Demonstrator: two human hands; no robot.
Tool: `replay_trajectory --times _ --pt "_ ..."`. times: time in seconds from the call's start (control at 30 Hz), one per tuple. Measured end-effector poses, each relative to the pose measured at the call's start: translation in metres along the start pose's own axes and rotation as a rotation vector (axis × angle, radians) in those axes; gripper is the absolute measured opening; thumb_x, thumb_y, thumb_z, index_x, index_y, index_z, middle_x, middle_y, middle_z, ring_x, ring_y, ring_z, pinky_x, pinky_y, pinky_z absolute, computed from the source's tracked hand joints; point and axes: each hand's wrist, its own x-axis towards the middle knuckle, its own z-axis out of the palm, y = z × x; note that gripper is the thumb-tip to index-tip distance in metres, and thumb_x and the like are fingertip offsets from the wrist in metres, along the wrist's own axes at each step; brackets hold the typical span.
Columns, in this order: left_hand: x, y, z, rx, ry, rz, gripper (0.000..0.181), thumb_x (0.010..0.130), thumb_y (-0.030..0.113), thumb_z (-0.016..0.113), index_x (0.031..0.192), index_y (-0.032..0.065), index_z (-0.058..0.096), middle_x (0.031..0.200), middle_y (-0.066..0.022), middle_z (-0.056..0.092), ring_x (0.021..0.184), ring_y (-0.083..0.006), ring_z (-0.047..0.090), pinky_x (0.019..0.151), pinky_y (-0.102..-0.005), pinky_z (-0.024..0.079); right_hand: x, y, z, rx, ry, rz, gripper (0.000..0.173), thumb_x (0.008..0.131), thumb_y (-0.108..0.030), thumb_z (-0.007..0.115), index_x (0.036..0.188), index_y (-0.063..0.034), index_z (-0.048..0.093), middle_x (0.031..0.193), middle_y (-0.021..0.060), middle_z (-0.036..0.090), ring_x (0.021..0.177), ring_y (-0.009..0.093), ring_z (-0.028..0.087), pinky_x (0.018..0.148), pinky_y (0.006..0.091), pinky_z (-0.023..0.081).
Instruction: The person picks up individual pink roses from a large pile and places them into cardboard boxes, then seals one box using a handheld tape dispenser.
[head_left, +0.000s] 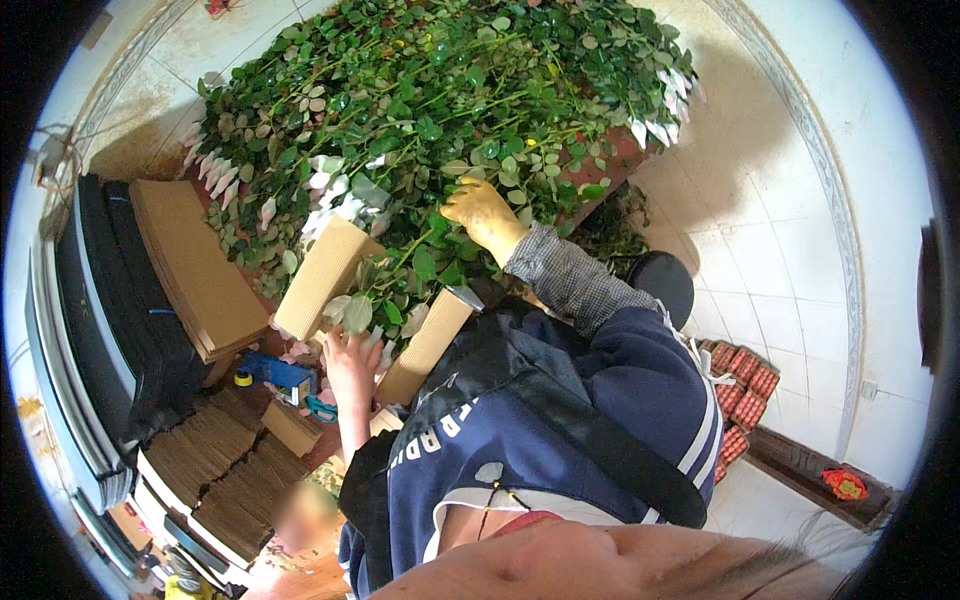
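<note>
My right hand (480, 210), in a yellow glove, reaches over a large pile of leafy rose stems (450, 112). Its curled fingertips meet the leaves, and I cannot see whether a stem is in them. My bare left hand (351, 366) lies lower down, between two pieces of corrugated cardboard (326, 281). Its fingertips touch leaves and pale pieces at the near end of a small leafy bunch (420, 262); any grip is hidden. White-sleeved rose heads (326, 184) lie just beyond the left cardboard piece.
Flat cardboard sheets (195, 270) lean at the left beside dark stacked sheets (97, 285). Below are brown cardboard stacks (247, 457), a blue tape dispenser (274, 373) and teal-handled scissors (321, 409). A person (304, 517) is at lower left. A black round stool (661, 289) stands right.
</note>
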Motion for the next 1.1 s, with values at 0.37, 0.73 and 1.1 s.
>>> replay_trajectory --times 0.37,0.73,1.1 --pt "-0.015 -0.005 0.007 -0.148 0.099 -0.081 0.060 0.080 0.019 0.083 0.133 0.0064 0.058 0.121 -0.0176 0.055 0.112 -0.0389 0.052 0.096 -0.0489 0.045 -0.011 -0.008 -0.015 -0.185 -0.395 0.060 0.020 0.077 -0.003 0.062 0.091 -0.0121 0.073 0.081 0.0089 0.069 0.078 0.030 0.067 0.079 0.0415 0.055" --pt "-0.015 0.004 0.014 -0.063 0.152 -0.195 0.072 0.074 0.034 0.085 0.132 0.0030 0.057 0.121 -0.0152 0.058 0.109 -0.0356 0.055 0.095 -0.0468 0.044 0.108 0.030 -0.084 0.485 -0.993 0.146 0.057 0.097 -0.038 0.065 0.145 -0.0103 0.050 0.143 0.0152 0.056 0.129 0.029 0.056 0.109 0.0391 0.044" --pt "-0.012 0.005 0.010 -0.124 0.106 -0.198 0.067 0.072 0.029 0.086 0.128 0.0040 0.057 0.121 -0.0158 0.058 0.112 -0.0376 0.053 0.098 -0.0487 0.043 0.315 0.013 0.109 -0.528 -0.334 -0.061 0.018 0.092 -0.014 0.061 0.105 -0.0171 0.073 0.121 0.0026 0.070 0.121 0.022 0.061 0.114 0.0396 0.038"
